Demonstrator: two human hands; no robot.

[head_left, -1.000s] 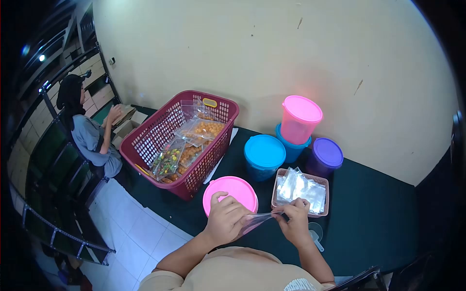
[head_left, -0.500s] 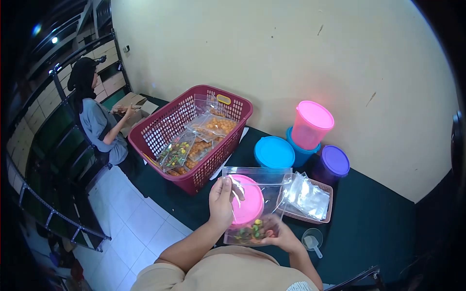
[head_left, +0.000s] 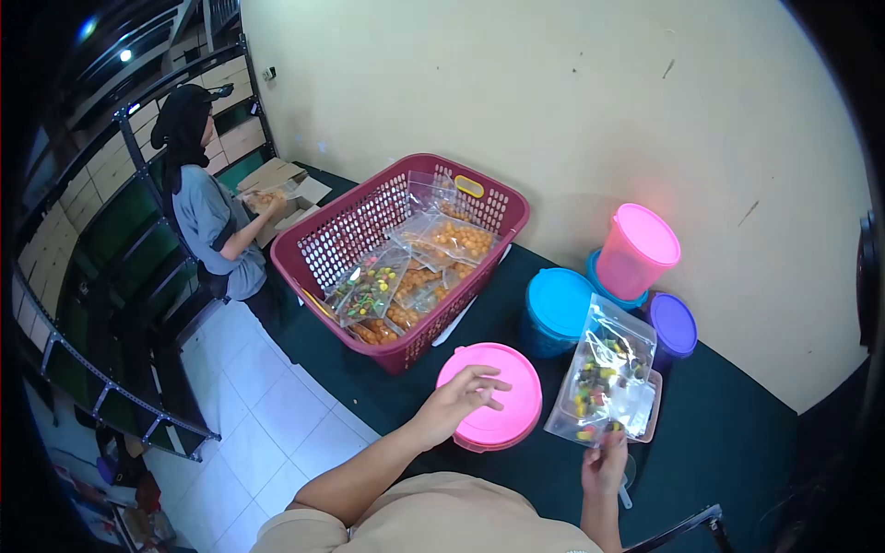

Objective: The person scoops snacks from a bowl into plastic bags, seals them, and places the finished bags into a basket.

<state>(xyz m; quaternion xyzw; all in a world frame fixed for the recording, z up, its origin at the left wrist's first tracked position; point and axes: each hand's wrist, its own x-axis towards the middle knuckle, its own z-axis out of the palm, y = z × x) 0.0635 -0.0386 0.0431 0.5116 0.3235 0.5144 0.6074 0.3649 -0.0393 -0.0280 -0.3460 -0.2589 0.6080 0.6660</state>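
My left hand (head_left: 458,403) is over the pink lid of a round tub (head_left: 502,419), its fingers apart and nothing in them. On the right, my right hand (head_left: 604,468) pinches the lower edge of a clear zip bag (head_left: 583,392) with colourful pieces inside, yellow, green, red and dark. The bag is tilted and overlaps the small tray (head_left: 655,405) of clear plastic bags, hiding most of it. A small scoop (head_left: 626,498) shows just beside my right wrist, its cup partly covered.
A maroon basket (head_left: 401,355) holds several bags of orange snacks and one of colourful pieces. Behind stand blue tubs (head_left: 560,302), a pink tub (head_left: 636,249) and a purple tub (head_left: 673,323) near the wall. At the far left another person (head_left: 212,217) handles a bag beside a cardboard box (head_left: 275,175).
My left hand has let go of the zip bag and opened over the pink lid. My right hand has carried the bag to the right, over the tray. The view has shifted slightly.
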